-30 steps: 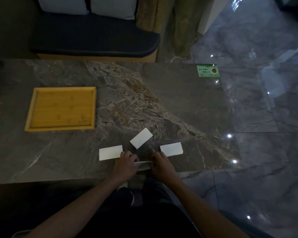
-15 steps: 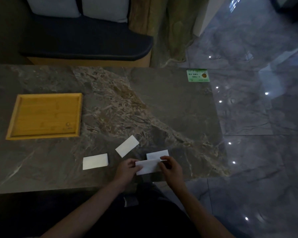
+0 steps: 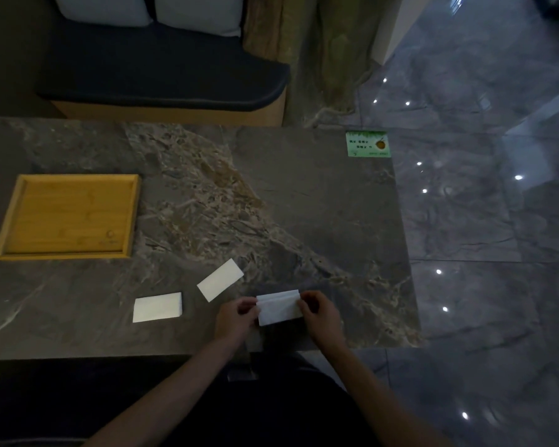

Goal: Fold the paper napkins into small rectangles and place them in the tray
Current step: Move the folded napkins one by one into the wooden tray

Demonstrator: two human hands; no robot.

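Note:
A white folded napkin is held by its two short ends just above the near table edge, my left hand on its left end and my right hand on its right end. A paler strip along its top edge may be another napkin beneath it; I cannot tell. Two folded white napkins lie flat on the table: one to the left, one tilted beside it. The empty bamboo tray sits at the far left, well apart from both hands.
The dark marble table ends just right of my right hand, with glossy floor beyond. A green card lies at the far right corner. A dark-cushioned bench stands behind the table.
Both hands have lifted the napkin off the near edge and carried it slightly right and forward, over the spot where the third folded napkin lay. The camera view has shifted.

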